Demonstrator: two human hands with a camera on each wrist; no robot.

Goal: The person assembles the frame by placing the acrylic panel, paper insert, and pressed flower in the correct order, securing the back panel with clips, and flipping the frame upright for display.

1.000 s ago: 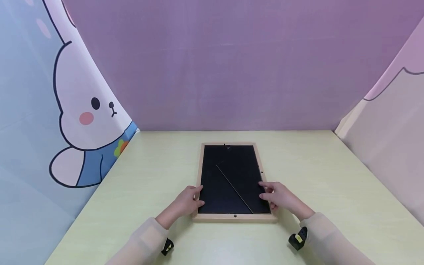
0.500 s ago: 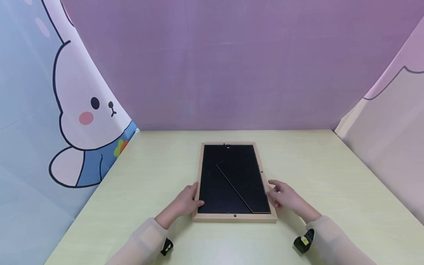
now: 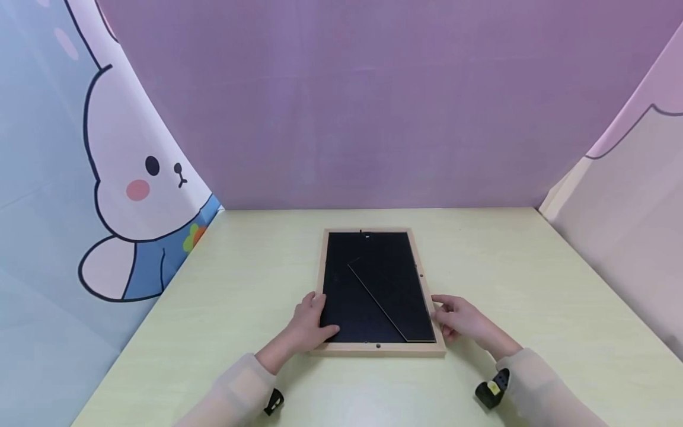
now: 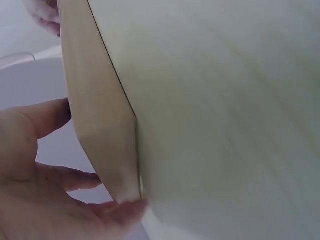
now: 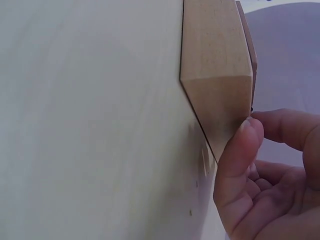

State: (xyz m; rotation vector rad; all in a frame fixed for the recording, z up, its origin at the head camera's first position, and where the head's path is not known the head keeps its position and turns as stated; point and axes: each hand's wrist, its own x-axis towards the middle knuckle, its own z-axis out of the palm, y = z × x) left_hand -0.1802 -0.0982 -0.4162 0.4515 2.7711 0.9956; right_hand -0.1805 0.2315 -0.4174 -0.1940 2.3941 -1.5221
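Observation:
A wooden picture frame (image 3: 386, 350) lies face down on the table. Its black backing (image 3: 352, 296) faces up, with a diagonal stand (image 3: 395, 296) folded flat against it. My left hand (image 3: 306, 325) holds the frame's near left edge, thumb over the backing and fingers spread along the side. In the left wrist view, one fingertip reaches down the frame's pale side. At the lower right edge, my right hand (image 3: 461, 319) pinches the rim between curled index finger and thumb. The right wrist view shows the thumb (image 5: 249, 135) against the side and the index fingertip at the upper edge.
The pale table (image 3: 256, 255) surrounds the frame and ends at a purple backdrop (image 3: 384, 107). A rabbit-printed panel (image 3: 144, 219) stands at left, a plain panel (image 3: 629, 225) at right. A small black camera (image 3: 492, 388) hangs at the right wrist.
My right hand has drawn back from over the backing to the frame's right edge. The left hand has shifted slightly inward, its thumb farther over the backing. The frame stays in place.

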